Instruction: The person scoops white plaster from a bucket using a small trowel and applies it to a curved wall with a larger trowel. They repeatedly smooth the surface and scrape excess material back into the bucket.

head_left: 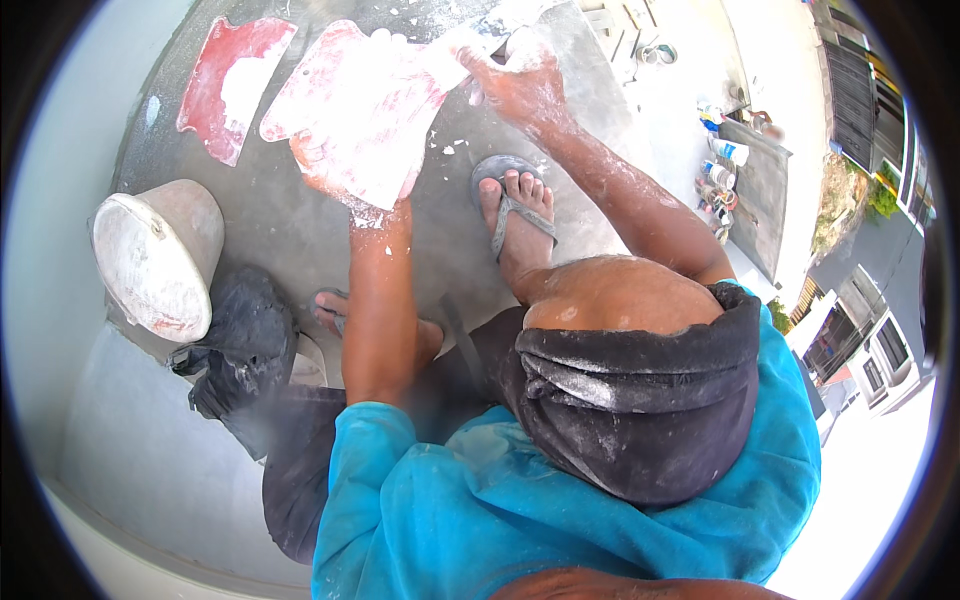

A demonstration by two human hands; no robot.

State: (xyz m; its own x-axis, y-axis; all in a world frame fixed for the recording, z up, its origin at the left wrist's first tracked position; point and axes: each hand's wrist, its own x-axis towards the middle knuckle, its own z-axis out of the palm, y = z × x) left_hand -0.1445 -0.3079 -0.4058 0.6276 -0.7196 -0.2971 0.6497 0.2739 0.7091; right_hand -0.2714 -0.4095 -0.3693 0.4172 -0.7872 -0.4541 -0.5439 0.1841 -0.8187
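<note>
My left hand (pixel 318 168) is closed around a red plastic spreader plate (pixel 365 115), mostly from beneath. White putty is smeared thickly over the plate, and bright glare hides some of its surface. At the plate's far right corner, my right hand (pixel 525 88) grips a putty knife (pixel 488 42), coated white and partly hidden by the fingers. Both hands are dusted with putty. Just left of the plate, a second red spreader (pixel 215 95) with white putty on it lies on the grey floor.
A whitish bucket (pixel 155 262) lies tilted at the left, beside a black plastic bag (pixel 245 330). My sandalled foot (pixel 520 205) rests on the dusty floor (pixel 445 245), among putty crumbs. Several containers (pixel 722 170) stand farther right; a pale wall (pixel 75 150) borders the left.
</note>
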